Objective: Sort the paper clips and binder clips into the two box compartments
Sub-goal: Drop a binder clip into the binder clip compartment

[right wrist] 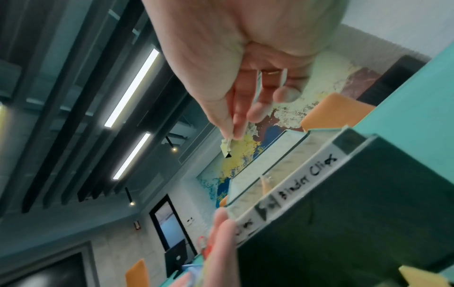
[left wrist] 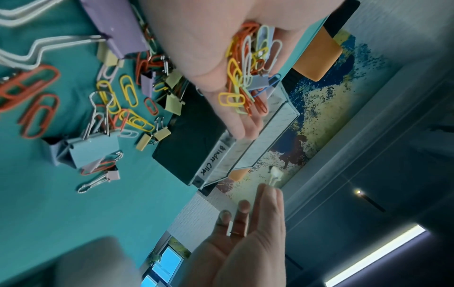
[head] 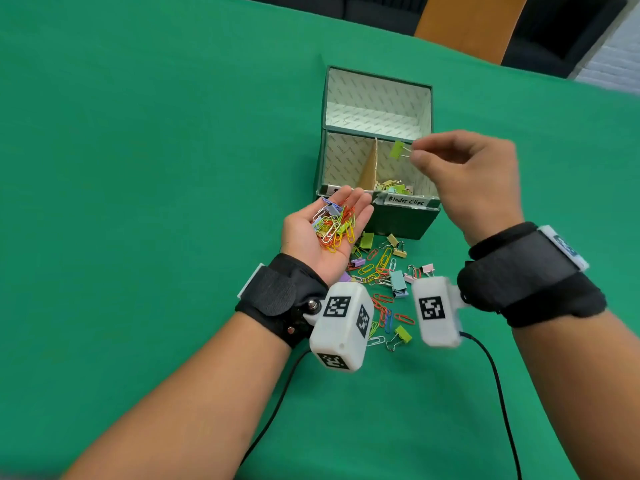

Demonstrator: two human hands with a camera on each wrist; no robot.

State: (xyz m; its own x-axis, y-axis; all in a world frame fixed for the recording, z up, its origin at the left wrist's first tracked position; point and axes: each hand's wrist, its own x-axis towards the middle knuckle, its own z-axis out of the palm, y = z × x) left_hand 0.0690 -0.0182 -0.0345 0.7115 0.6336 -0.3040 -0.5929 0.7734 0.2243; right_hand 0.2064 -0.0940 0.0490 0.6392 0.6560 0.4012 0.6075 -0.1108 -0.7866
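A dark green box (head: 401, 220) stands on the green table, split by a cardboard divider (head: 370, 168). Its right compartment, labelled "Binder Clips" (head: 405, 200), holds several binder clips (head: 393, 187). My right hand (head: 464, 171) pinches the wire handle of a green binder clip (head: 397, 149) above that compartment. My left hand (head: 325, 230) lies palm up before the box's left half, cupping a heap of coloured paper clips (head: 334, 225) with a purple binder clip among them. In the left wrist view the heap (left wrist: 248, 77) rests on the fingers. The pinched clip (right wrist: 226, 147) shows in the right wrist view.
Loose paper clips and binder clips (head: 384, 271) lie scattered on the table in front of the box, between my wrists. A green binder clip (head: 401, 336) lies nearest me. The box lid (head: 377, 98) stands open behind. An orange chair back (head: 467, 22) is beyond the table.
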